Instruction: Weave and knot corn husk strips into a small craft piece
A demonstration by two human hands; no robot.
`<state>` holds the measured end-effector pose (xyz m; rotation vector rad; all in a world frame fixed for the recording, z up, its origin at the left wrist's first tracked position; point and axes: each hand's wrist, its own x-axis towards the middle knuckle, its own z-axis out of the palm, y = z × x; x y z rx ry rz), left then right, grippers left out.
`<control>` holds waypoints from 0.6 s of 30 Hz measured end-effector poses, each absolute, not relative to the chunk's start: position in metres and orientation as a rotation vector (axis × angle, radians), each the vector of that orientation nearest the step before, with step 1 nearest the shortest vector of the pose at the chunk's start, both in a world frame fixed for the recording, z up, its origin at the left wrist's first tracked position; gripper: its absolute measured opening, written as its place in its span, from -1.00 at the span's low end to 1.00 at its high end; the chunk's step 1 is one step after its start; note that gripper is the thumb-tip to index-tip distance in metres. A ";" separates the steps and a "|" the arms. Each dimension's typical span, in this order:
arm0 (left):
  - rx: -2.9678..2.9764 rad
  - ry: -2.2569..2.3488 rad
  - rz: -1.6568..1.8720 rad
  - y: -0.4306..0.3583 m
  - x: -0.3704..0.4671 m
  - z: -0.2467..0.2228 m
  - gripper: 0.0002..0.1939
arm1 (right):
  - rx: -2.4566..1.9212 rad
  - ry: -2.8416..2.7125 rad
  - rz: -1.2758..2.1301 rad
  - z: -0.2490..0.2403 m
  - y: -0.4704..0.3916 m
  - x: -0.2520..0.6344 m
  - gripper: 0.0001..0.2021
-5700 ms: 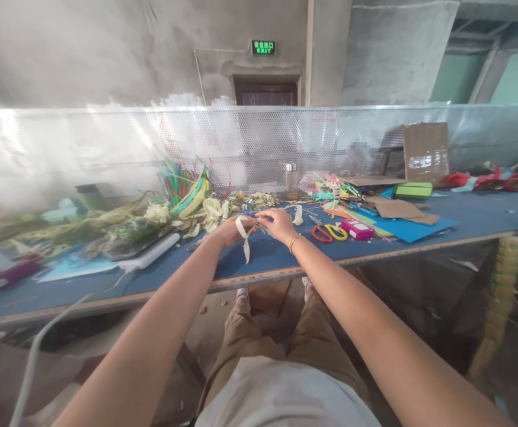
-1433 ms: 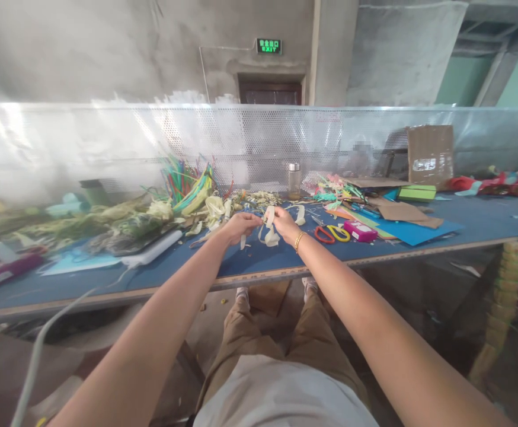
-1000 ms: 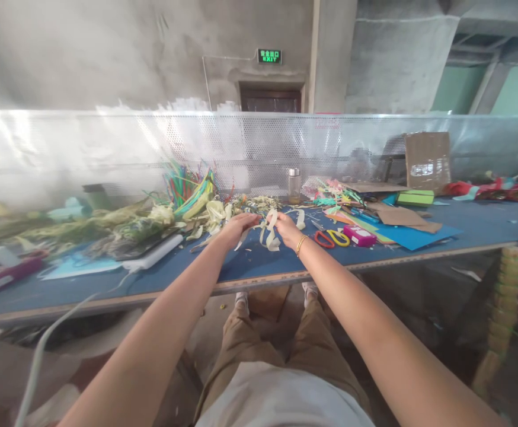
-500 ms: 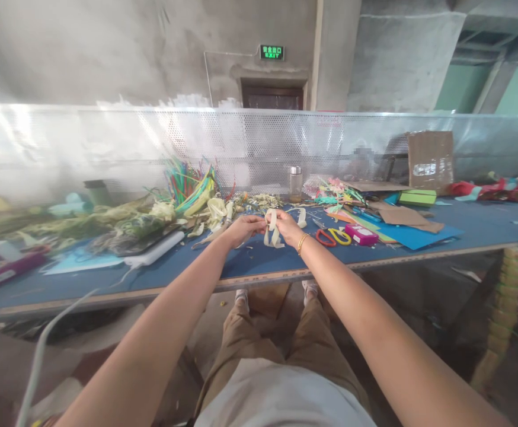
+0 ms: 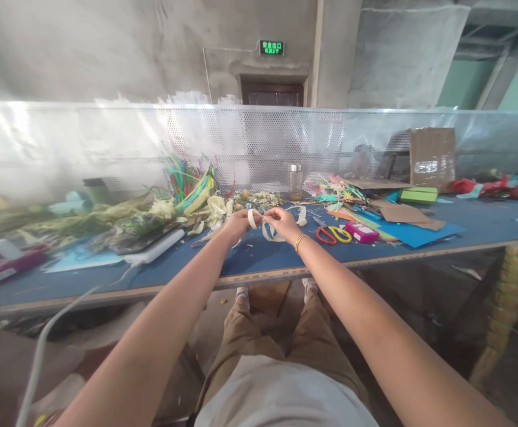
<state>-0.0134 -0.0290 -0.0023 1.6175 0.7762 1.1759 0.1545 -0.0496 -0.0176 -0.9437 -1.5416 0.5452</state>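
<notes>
Above the blue tabletop (image 5: 259,264), my two hands nearly meet over a pale cream strip (image 5: 252,218) that curls in loops. My left hand (image 5: 240,224) is closed with the strip pinched in its fingers, one loop standing up over them. Close by on the right, my right hand (image 5: 282,223) is closed too, thumb and forefinger pinching the same strip. A lower coil of it hangs beneath the right fingers. Whether the strip is ribbon or paper I cannot tell. Scissors with red and yellow handles (image 5: 341,235) lie right of my right hand.
A magenta box (image 5: 362,232) sits beside the scissors, with blue sheets (image 5: 423,232) and cardboard (image 5: 405,213) farther right. A lidded bottle (image 5: 295,182) stands at the back. Colourful pipe cleaners (image 5: 186,187) and greenish material heap on the left, near a white power strip (image 5: 154,249) with its cable.
The strip's upper loop has shifted left, from by my right fingers to over my left hand. My right hand has drawn slightly left, and both hands stay pinched.
</notes>
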 end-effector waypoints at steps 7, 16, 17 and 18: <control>1.644 0.741 1.143 -0.031 -0.012 -0.002 -0.60 | -1.024 -1.588 0.431 -0.019 -0.048 0.157 -0.90; 1.640 0.794 1.187 -0.029 -0.013 -0.004 -0.60 | -1.022 -1.626 0.412 -0.017 -0.052 0.155 -0.88; 1.639 0.806 1.191 -0.028 -0.013 -0.004 -0.61 | -1.032 -1.626 0.404 -0.017 -0.052 0.154 -0.88; 1.640 0.818 1.193 -0.027 -0.014 -0.004 -0.62 | -1.040 -1.624 0.399 -0.017 -0.052 0.154 -0.88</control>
